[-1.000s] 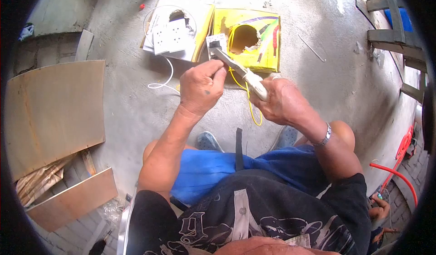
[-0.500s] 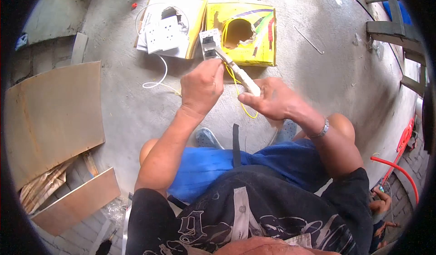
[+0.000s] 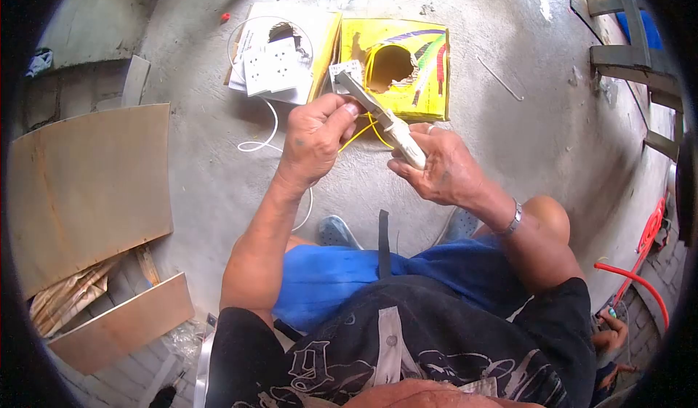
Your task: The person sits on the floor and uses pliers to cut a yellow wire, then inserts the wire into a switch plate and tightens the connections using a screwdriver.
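My left hand (image 3: 316, 135) is closed in a pinch, with a thin yellow wire (image 3: 356, 139) running into its fingers. My right hand (image 3: 447, 162) grips a knife (image 3: 371, 106) by its pale, wrapped handle. Its wide grey blade points up and left, passing close to my left thumb and over a white outlet plate (image 3: 347, 68). Whether the blade touches the wire cannot be made out. Part of the plate is hidden behind the blade. The wire comes from the round hole of a yellow box (image 3: 436, 103).
White socket plates (image 3: 273, 68) lie on an open white box flap (image 3: 258, 17), with a white cable (image 3: 275, 121) trailing down. A thin bent rod (image 3: 500, 79) is on the concrete floor. Boards (image 3: 94, 190) stand at left; red hose (image 3: 636, 277) lies at right.
The view has shifted slightly. My left hand has moved left and turned, showing its thumb. The knife blade now lies across the outlet plate, and the yellow wire is drawn toward my left hand.
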### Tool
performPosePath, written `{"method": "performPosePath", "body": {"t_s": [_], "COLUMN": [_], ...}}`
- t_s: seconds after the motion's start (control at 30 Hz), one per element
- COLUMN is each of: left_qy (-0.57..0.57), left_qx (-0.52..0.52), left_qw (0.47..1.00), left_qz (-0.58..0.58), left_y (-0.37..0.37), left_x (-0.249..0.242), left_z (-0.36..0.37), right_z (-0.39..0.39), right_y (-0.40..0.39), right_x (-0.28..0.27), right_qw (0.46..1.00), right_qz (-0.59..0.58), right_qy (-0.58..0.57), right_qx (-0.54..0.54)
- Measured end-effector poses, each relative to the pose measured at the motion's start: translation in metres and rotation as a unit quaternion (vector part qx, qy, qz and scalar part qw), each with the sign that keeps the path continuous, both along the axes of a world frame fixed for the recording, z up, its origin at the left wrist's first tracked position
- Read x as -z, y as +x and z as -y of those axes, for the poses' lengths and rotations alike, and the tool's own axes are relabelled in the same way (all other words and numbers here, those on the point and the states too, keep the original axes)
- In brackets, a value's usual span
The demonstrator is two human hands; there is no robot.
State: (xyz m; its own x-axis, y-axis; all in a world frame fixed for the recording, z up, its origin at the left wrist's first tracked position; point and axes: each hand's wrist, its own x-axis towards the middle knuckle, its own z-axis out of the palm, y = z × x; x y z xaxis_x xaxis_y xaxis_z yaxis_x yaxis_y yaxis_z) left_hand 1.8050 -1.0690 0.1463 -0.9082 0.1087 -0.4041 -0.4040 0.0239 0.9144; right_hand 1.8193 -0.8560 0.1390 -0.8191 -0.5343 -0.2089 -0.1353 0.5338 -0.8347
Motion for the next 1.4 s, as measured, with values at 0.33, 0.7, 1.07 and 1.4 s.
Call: {"method": "performPosePath", "body": {"t_s": [0.33, 0.7, 1.07, 1.4], "left_qy": [0.272, 0.473, -0.051, -0.321], "left_qx": [0.018, 0.064, -0.008, 0.12], "left_qw": [0.958, 0.867, 0.995, 0.885], "left_qz": [0.092, 0.143, -0.086, -0.314], "left_y": [0.0, 0.013, 0.008, 0.028], "left_x": [-0.008, -0.004, -0.006, 0.023], "left_z": [0.016, 0.015, 0.008, -0.004], "right_z": [-0.008, -0.015, 0.002, -0.013], "right_y": [-0.016, -0.036, -0.016, -0.019], "right_x": [0.001, -0.011, -0.016, -0.035], "right_qw": [0.992, 0.973, 0.996, 0.941], "right_qz": [-0.124, -0.22, 0.089, 0.317], "right_qy": [-0.025, -0.031, 0.005, 0.076], "right_qx": [-0.017, -0.065, 0.006, -0.095]}}
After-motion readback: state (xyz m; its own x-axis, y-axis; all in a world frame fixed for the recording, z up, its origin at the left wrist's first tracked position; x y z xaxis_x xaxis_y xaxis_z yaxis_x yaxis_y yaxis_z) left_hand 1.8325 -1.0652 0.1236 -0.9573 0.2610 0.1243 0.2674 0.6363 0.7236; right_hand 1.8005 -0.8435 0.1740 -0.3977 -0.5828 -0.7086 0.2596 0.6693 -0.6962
